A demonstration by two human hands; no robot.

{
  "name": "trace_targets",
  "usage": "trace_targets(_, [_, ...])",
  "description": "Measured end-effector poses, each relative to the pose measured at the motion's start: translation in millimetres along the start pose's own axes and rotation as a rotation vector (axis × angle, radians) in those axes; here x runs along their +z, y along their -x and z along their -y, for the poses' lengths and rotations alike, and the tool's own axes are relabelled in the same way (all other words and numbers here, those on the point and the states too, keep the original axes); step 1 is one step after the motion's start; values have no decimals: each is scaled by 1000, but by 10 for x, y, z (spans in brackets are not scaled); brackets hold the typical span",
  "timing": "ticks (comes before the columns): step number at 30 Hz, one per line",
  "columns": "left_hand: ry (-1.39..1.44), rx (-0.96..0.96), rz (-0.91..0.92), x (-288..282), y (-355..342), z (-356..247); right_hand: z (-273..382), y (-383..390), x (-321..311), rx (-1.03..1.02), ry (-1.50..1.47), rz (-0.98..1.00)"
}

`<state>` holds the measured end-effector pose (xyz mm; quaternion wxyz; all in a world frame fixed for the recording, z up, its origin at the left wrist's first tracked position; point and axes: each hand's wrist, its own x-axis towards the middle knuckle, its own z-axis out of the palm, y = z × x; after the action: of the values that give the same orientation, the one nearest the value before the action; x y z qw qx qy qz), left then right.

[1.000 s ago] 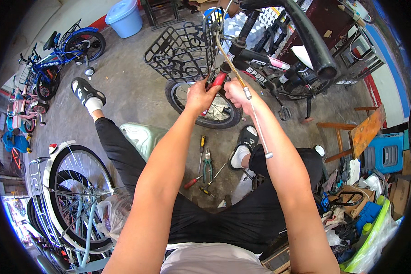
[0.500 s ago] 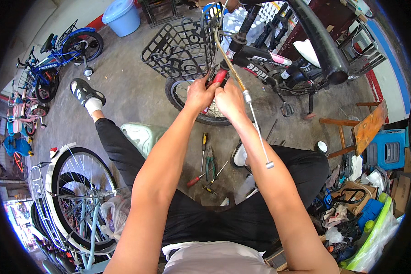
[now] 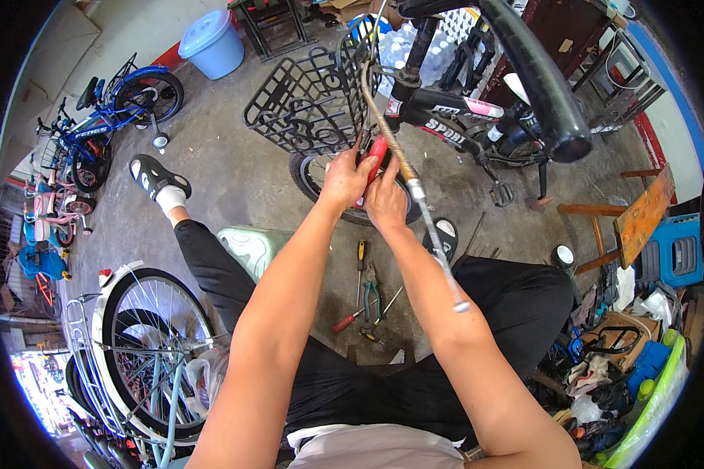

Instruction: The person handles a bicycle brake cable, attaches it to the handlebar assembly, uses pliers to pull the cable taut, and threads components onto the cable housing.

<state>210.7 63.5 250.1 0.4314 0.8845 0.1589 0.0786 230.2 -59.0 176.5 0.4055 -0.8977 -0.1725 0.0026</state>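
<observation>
My left hand [image 3: 346, 177] and my right hand [image 3: 386, 202] are both closed on a red-handled tool [image 3: 375, 154] held in front of a black bicycle [image 3: 446, 109]. The tool's head sits by the bicycle's front basket [image 3: 305, 102] and front wheel [image 3: 313, 176]. A brake cable in a braided housing [image 3: 414, 195] hangs loose from the handlebar area, passing over my right forearm and ending in a metal tip. What the tool's jaws grip is hidden by my fingers.
On the concrete floor between my legs lie a screwdriver [image 3: 360, 258], green-handled pliers [image 3: 371, 293] and a red-handled screwdriver [image 3: 352, 319]. A white-rimmed bicycle wheel [image 3: 145, 344] stands at lower left, children's bicycles [image 3: 109, 117] at left, a blue bucket [image 3: 211, 43] at top, and a wooden stool [image 3: 626, 223] and clutter at right.
Both hands have shifted slightly with the red tool near the basket. The loose cable end has swung lower along my right forearm.
</observation>
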Motion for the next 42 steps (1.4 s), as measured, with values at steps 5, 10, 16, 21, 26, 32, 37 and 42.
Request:
trace_targets(5, [-106, -37, -5, 3, 42, 69, 135, 120, -65, 56, -125, -210])
trace_targets(10, [-83, -36, -3, 38, 36, 13, 338, 66, -621, 111, -157, -22])
trace_targets(16, [2, 12, -116, 68, 91, 31, 444, -273, -1195, 481, -722, 447])
trace_targets(21, [-8, 0, -62, 64, 33, 25, 504, -679, -1451, 643, -941, 749])
trace_targets(26, [8, -23, -72, 96, 33, 62, 686, -697, -1454, 598, -795, 752])
trace_targets(32, [-29, -4, -87, 57, 57, 102, 429, -42, -470, 63, -56, 55])
trace_targets(37, [-16, 5, -80, 97, 70, 66, 51, 33, -134, 100, 63, 99])
trace_targets(42, [-26, -46, 31, 6, 44, 81, 46, 173, -159, 85, -52, -37])
